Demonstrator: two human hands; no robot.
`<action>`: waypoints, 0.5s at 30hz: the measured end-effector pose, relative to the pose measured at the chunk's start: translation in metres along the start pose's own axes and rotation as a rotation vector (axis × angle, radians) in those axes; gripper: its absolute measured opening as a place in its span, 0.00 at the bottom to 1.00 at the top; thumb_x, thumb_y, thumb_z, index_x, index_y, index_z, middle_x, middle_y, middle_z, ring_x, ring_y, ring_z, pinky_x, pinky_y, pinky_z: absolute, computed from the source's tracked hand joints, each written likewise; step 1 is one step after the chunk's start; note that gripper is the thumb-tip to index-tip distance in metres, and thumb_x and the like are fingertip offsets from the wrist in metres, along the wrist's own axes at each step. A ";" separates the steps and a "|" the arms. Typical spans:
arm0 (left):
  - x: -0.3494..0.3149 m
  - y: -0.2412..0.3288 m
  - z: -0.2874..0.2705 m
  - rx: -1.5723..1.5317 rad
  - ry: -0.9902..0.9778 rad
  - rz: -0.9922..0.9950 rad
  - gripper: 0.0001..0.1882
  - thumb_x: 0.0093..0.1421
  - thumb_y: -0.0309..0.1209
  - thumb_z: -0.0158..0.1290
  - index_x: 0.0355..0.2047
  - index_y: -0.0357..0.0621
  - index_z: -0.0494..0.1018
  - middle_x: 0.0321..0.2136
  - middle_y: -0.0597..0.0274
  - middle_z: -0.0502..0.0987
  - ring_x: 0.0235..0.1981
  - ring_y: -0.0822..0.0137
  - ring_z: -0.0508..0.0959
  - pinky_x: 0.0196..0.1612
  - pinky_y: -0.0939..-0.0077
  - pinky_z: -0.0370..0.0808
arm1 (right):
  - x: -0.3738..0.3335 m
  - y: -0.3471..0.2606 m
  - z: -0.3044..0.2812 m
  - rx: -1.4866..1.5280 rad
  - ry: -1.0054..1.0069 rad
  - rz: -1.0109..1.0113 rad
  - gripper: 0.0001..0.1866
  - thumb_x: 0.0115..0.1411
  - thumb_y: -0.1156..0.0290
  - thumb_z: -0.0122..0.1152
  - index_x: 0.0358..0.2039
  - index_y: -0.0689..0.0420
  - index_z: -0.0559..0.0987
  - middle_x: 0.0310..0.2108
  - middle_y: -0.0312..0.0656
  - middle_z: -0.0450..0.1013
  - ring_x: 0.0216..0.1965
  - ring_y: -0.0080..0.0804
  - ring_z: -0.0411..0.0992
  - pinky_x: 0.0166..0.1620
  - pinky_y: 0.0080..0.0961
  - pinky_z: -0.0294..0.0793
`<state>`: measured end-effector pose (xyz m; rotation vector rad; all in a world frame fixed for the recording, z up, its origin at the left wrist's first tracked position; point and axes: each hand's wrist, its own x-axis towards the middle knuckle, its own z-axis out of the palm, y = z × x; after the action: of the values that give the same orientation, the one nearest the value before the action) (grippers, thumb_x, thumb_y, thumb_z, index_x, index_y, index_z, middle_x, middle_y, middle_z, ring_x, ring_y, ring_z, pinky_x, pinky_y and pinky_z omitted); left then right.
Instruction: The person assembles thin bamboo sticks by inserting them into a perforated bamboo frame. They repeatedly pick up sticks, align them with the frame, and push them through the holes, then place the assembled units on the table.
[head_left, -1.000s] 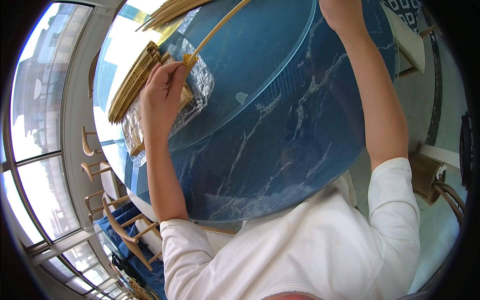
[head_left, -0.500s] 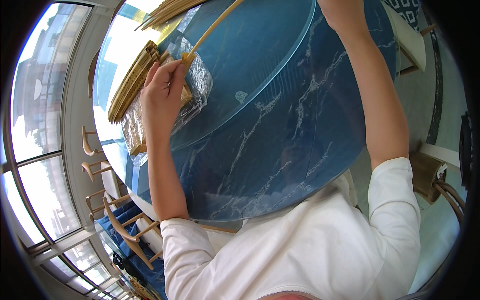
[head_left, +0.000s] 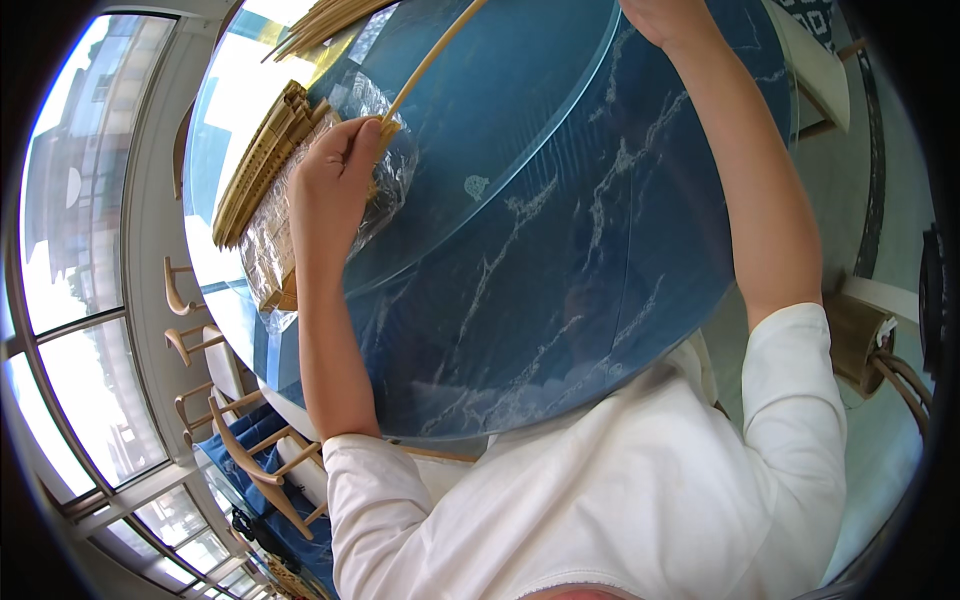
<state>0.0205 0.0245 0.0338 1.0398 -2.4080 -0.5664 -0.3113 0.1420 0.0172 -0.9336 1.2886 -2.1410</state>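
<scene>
My left hand is closed, with thumb and finger pinching the lower end of a long, thin bamboo stick. A small yellowish piece shows at the fingertips, partly hidden by them. From there the stick slants up and right, past the top of the picture. Under and beside this hand lies a clear plastic wrapper with bamboo pieces in it. A stack of notched bamboo strips rests just to its left. My right hand is at the top edge over the table, its fingers mostly cut off.
A round glass turntable sits on the dark blue, marble-patterned table. More thin bamboo sticks lie at the far left. Wooden chairs stand lower left, a pale chair at the far right, and a brown bin-like container right of me.
The fingers of my left hand have curled in more around the stick's end, covering more of the yellowish piece. My right hand has shifted slightly left and up.
</scene>
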 end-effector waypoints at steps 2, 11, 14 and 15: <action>0.004 0.006 -0.002 0.017 -0.042 -0.085 0.16 0.72 0.41 0.60 0.46 0.40 0.86 0.24 0.61 0.81 0.26 0.76 0.78 0.34 0.76 0.74 | -0.001 -0.003 0.000 -0.009 -0.012 -0.004 0.12 0.76 0.61 0.59 0.37 0.55 0.79 0.29 0.36 0.79 0.28 0.24 0.78 0.35 0.25 0.82; 0.014 0.005 -0.008 -0.048 -0.011 -0.083 0.16 0.72 0.42 0.60 0.45 0.41 0.86 0.27 0.62 0.84 0.29 0.77 0.80 0.36 0.76 0.76 | 0.005 0.003 -0.010 0.028 -0.030 0.082 0.13 0.75 0.60 0.61 0.37 0.57 0.80 0.29 0.38 0.80 0.28 0.27 0.79 0.35 0.26 0.83; 0.014 0.001 -0.007 -0.049 -0.021 -0.054 0.17 0.72 0.43 0.60 0.46 0.43 0.86 0.28 0.63 0.84 0.30 0.76 0.80 0.37 0.75 0.76 | 0.003 0.006 -0.009 -0.029 -0.021 0.183 0.15 0.75 0.59 0.62 0.36 0.58 0.81 0.29 0.39 0.81 0.28 0.28 0.80 0.34 0.27 0.83; 0.013 0.002 -0.008 -0.035 -0.023 -0.046 0.17 0.72 0.44 0.60 0.47 0.43 0.86 0.28 0.63 0.84 0.30 0.76 0.80 0.37 0.75 0.76 | 0.002 0.007 -0.006 -0.059 -0.020 0.225 0.15 0.74 0.59 0.62 0.36 0.58 0.81 0.29 0.39 0.81 0.28 0.28 0.80 0.34 0.27 0.83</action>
<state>0.0152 0.0143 0.0444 1.0815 -2.3909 -0.6369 -0.3171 0.1412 0.0093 -0.7907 1.3831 -1.9264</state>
